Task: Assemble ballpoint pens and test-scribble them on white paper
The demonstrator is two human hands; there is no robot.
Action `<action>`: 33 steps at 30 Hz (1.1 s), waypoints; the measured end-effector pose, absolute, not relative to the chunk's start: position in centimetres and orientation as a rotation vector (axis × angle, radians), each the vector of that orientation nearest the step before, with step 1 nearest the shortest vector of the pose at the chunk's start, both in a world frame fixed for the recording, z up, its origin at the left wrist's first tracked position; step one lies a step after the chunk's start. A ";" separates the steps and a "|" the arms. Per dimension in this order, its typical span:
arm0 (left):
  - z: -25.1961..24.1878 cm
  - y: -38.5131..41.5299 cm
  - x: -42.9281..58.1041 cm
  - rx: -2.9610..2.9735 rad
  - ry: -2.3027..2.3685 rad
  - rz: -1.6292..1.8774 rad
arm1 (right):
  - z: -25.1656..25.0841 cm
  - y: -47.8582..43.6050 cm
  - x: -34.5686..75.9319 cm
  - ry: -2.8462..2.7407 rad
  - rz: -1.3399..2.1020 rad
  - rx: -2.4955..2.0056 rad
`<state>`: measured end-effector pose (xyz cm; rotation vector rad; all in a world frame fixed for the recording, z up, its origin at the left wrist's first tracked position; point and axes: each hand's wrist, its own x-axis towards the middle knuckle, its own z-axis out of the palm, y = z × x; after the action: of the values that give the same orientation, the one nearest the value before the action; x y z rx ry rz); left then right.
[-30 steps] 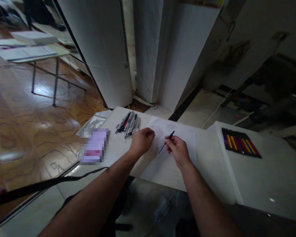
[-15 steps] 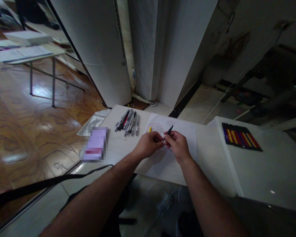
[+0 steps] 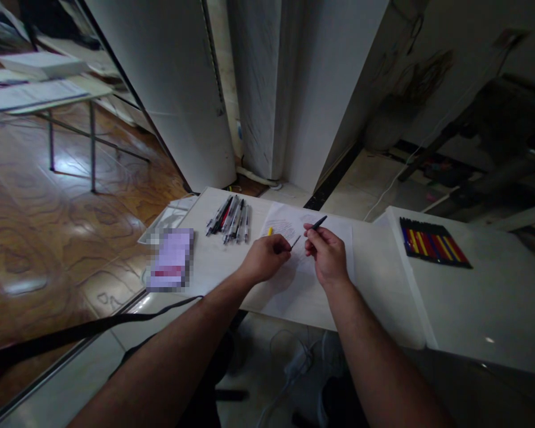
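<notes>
My left hand [image 3: 266,259] is closed in a pinch on a thin dark pen refill [image 3: 296,241], which sticks out to the upper right. In my right hand [image 3: 327,254] is a black pen barrel [image 3: 320,222], tilted up to the right between thumb and fingers. A small gap separates the two pieces. Both hands are over a white sheet of paper [image 3: 343,238] with writing and scribbles. A yellow object [image 3: 270,231] shows just behind my left hand, mostly hidden by it. Several clear and dark pens [image 3: 229,220] lie in a bunch to the left of the sheet.
A blurred-out purple item [image 3: 173,258] lies at the left end of the white table [image 3: 223,273]. On the surface at right sits a flat pack of coloured pens [image 3: 434,242]. A black strap [image 3: 116,321] crosses at left. White pillars [image 3: 254,89] rise behind the table.
My hands have drawn apart; the right one moved slightly right with the pen barrel. The refill between them now shows, held in my left fingers.
</notes>
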<state>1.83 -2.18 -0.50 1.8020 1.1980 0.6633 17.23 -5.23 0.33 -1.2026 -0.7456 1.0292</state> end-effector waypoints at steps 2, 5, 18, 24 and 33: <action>-0.4 -2.0 1.7 1.789 1.218 0.676 | 0.3 -5.2 17.3 -0.752 1.008 -1.215; -0.4 -1.4 1.3 1.722 1.259 0.743 | -0.2 -5.1 17.3 -0.804 1.000 -1.333; -0.1 -0.3 -0.8 1.557 1.566 0.760 | -2.5 -4.9 15.9 -1.308 0.825 -1.825; 0.1 -1.5 0.7 1.632 1.436 0.714 | -2.3 -4.8 16.4 -1.170 0.903 -1.633; -0.9 -2.3 1.6 1.751 1.275 0.695 | -0.7 -5.1 16.3 -0.866 1.147 -1.370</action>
<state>1.64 -2.32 -0.91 1.7511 1.2751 0.6954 16.34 -5.06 -0.72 -1.3697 -0.8660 1.1466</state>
